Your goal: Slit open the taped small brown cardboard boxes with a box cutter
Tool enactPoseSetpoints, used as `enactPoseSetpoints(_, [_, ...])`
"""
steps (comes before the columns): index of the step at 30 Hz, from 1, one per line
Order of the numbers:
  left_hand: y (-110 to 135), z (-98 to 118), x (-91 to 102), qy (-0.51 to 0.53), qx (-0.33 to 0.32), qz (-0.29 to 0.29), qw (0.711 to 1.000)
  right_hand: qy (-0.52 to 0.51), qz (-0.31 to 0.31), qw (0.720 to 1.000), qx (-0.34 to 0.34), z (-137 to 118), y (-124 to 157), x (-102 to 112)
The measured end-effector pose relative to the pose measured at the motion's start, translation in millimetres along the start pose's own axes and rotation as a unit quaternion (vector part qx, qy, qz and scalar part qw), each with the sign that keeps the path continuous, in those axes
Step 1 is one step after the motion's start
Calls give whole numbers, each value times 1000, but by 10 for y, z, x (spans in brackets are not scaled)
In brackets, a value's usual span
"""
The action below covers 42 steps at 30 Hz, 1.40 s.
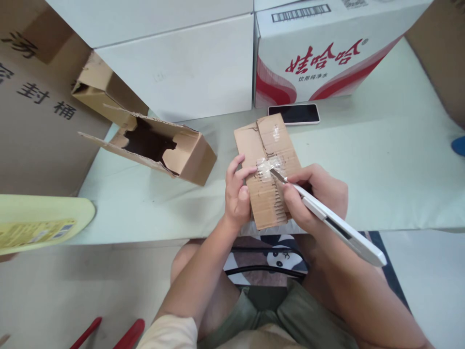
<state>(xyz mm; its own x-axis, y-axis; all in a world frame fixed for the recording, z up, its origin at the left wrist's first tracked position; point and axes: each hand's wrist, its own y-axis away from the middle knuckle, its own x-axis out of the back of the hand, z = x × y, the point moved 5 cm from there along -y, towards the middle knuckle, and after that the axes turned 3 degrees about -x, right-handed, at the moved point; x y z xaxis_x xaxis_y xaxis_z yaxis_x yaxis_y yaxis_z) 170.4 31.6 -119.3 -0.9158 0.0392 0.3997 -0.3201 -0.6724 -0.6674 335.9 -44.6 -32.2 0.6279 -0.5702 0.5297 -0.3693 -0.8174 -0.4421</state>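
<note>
A small brown cardboard box (267, 198) lies near the table's front edge, with clear tape (268, 167) across its upper face. My left hand (238, 196) steadies the box along its left side, fingertips on the top and thumb against the edge. In my right hand (316, 198) is a white utility knife (337, 224), held like a pen. Its exposed blade (278, 175) points up and left, with the tip at the tape. Whether the blade has cut through the tape I cannot tell. Part of the box's right side is hidden by my right hand.
An opened cardboard box (192, 152) stands to the left, flaps up, with another brown box (105, 89) behind it. A phone (294, 114) lies by the large white carton (327, 58). A yellow-green container (43, 220) sits at the left edge.
</note>
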Motion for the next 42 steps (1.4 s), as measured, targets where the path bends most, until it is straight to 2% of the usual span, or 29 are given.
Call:
enactPoseSetpoints(4, [6,-5,1,-17,2,-5,1000,-3,1,1000,-3,6,4,-2])
enactPoseSetpoints(13, [1,-3,-7,23,8,0,1000,2,-13,1000,-22,45,18,-22])
enactPoseSetpoints(18, [3,2,-10,22,3,3,1000,-9,1,1000,-11,38,21,-7])
enactPoseSetpoints(23, [7,-3,-9,15,7,5,1000,-10,-16,999,-26,38,11,-16])
enactPoseSetpoints(31, [-5,5,-2,6,8,2,1000,-12,3,1000,-2,35,24,-13])
enactPoseSetpoints(38, [1,-3,-4,-16,5,0,1000,-2,-2,1000,-27,93,48,-42])
enactPoseSetpoints(42, [6,-7,-5,8,10,3,1000,-5,4,1000,-17,110,65,-54])
